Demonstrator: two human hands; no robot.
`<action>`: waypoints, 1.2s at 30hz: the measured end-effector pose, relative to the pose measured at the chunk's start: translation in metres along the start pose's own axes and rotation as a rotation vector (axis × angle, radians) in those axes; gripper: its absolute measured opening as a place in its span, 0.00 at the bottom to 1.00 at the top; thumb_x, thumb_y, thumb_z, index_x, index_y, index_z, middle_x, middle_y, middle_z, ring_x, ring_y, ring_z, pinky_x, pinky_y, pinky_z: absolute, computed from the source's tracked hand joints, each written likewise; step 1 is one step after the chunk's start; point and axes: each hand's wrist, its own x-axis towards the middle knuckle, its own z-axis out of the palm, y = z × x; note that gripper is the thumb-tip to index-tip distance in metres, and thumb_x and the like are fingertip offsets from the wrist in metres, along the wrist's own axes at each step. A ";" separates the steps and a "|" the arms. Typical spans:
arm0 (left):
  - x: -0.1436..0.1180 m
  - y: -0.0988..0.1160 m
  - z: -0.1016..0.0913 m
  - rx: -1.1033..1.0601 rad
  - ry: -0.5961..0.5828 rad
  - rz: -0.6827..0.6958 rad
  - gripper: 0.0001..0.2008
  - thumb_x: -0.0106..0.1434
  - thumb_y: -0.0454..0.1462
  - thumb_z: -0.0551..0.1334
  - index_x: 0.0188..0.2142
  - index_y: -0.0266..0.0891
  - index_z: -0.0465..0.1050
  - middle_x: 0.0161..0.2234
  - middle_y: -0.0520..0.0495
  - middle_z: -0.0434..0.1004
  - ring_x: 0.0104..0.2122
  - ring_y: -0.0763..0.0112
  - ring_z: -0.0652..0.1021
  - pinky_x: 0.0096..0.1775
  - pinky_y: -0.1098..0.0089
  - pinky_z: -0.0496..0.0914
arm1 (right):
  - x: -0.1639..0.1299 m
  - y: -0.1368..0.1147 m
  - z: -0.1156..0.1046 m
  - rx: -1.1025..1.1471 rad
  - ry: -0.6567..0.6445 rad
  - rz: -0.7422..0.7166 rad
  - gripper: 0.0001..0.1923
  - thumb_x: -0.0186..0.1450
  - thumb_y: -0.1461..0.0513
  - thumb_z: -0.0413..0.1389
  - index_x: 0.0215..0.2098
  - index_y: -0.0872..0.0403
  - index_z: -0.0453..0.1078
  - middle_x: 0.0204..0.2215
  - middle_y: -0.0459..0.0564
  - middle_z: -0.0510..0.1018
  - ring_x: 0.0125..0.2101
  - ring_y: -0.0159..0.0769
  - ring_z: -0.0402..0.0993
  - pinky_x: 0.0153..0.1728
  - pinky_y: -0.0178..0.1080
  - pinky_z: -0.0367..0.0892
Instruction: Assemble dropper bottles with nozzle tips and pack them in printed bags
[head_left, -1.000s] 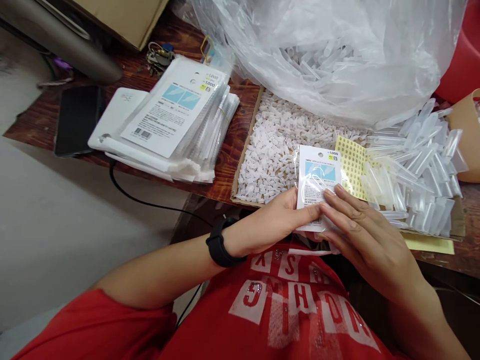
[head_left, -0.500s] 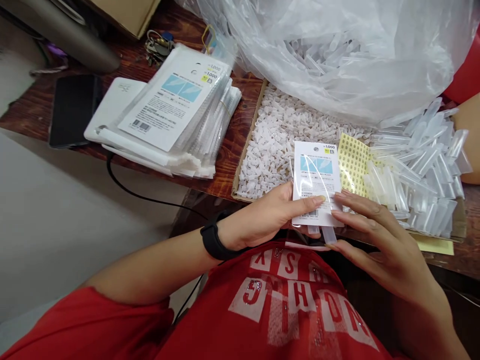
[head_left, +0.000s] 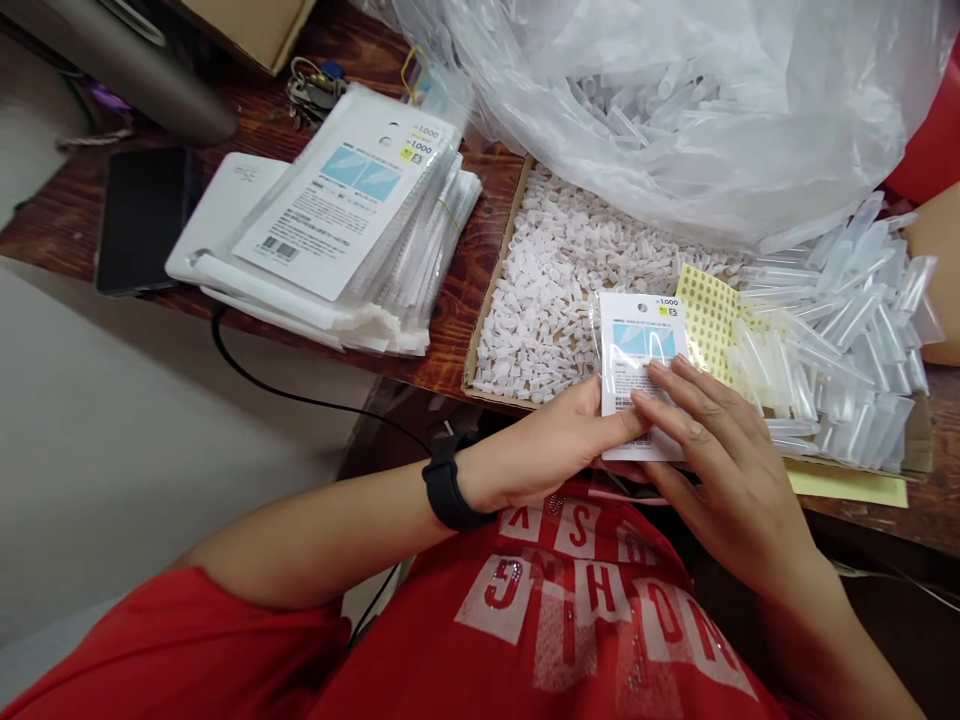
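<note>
Over the front edge of the box, my left hand (head_left: 562, 435) holds a clear plastic packet with a white printed backing card (head_left: 626, 375). Its thumb presses on the card's lower left. My right hand (head_left: 720, 450) lies across the lower right of the packet, fingers on the card and thumb by the bottom edge. Those fingers cover part of the printed text. The translucent tubes in the packet are mostly hidden. Just behind the hands, a yellow sticker sheet (head_left: 709, 310) and many loose clear tubes (head_left: 862, 330) lie on the box's contents.
A shallow cardboard box (head_left: 491, 300) is full of small white plastic pieces (head_left: 547, 290). A large plastic bag (head_left: 675, 150) of tubes spreads over its back. Left of it lie stacked card packets (head_left: 345, 200), a white device (head_left: 232, 200), a black phone (head_left: 142, 220) and keys (head_left: 315, 90).
The packet has shifted slightly right and down in my left hand. My right hand has moved left, its fingers further over the card; the tube ends at the packet's bottom are now hidden.
</note>
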 end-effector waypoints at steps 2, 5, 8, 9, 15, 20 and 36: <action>0.001 -0.003 0.001 0.038 0.017 -0.032 0.29 0.63 0.47 0.77 0.61 0.44 0.78 0.55 0.41 0.85 0.52 0.56 0.83 0.55 0.58 0.76 | 0.001 0.000 0.007 -0.003 0.067 0.024 0.30 0.73 0.67 0.58 0.71 0.47 0.64 0.67 0.55 0.75 0.70 0.52 0.68 0.67 0.58 0.68; 0.002 -0.005 -0.001 0.056 0.020 0.002 0.30 0.62 0.48 0.78 0.61 0.44 0.78 0.55 0.42 0.84 0.52 0.55 0.83 0.55 0.57 0.76 | 0.002 0.003 0.009 0.004 0.154 0.044 0.28 0.73 0.68 0.59 0.68 0.44 0.68 0.63 0.52 0.79 0.67 0.49 0.72 0.67 0.55 0.70; 0.003 -0.007 -0.006 0.032 -0.010 0.057 0.27 0.61 0.43 0.79 0.58 0.42 0.81 0.56 0.41 0.85 0.56 0.56 0.82 0.61 0.58 0.72 | 0.002 0.006 0.001 0.036 0.021 -0.016 0.28 0.73 0.65 0.61 0.70 0.50 0.66 0.67 0.56 0.75 0.70 0.50 0.67 0.69 0.55 0.67; 0.003 -0.007 -0.009 0.025 -0.024 0.046 0.26 0.62 0.42 0.78 0.58 0.42 0.81 0.56 0.41 0.85 0.56 0.56 0.82 0.61 0.58 0.71 | 0.001 0.007 -0.003 0.045 -0.037 -0.041 0.29 0.73 0.64 0.61 0.70 0.52 0.65 0.68 0.57 0.73 0.71 0.50 0.64 0.70 0.55 0.66; 0.002 -0.008 -0.013 0.022 -0.027 0.050 0.23 0.64 0.40 0.77 0.57 0.41 0.81 0.60 0.42 0.83 0.59 0.57 0.81 0.64 0.60 0.69 | -0.003 0.006 -0.007 -0.104 0.000 -0.063 0.25 0.74 0.67 0.60 0.67 0.51 0.68 0.63 0.53 0.79 0.63 0.45 0.75 0.61 0.48 0.69; 0.001 -0.008 -0.008 0.077 -0.004 0.056 0.24 0.64 0.42 0.77 0.58 0.42 0.80 0.61 0.42 0.82 0.61 0.55 0.79 0.65 0.57 0.68 | -0.003 0.003 0.005 -0.125 0.129 0.005 0.24 0.72 0.67 0.61 0.64 0.46 0.72 0.59 0.50 0.82 0.57 0.44 0.79 0.58 0.47 0.70; -0.005 0.011 -0.009 0.040 -0.031 0.033 0.22 0.65 0.40 0.76 0.57 0.40 0.81 0.59 0.41 0.83 0.58 0.55 0.81 0.61 0.59 0.72 | -0.006 -0.007 -0.001 0.080 0.058 0.160 0.30 0.71 0.62 0.64 0.69 0.39 0.67 0.68 0.53 0.70 0.66 0.52 0.69 0.64 0.56 0.69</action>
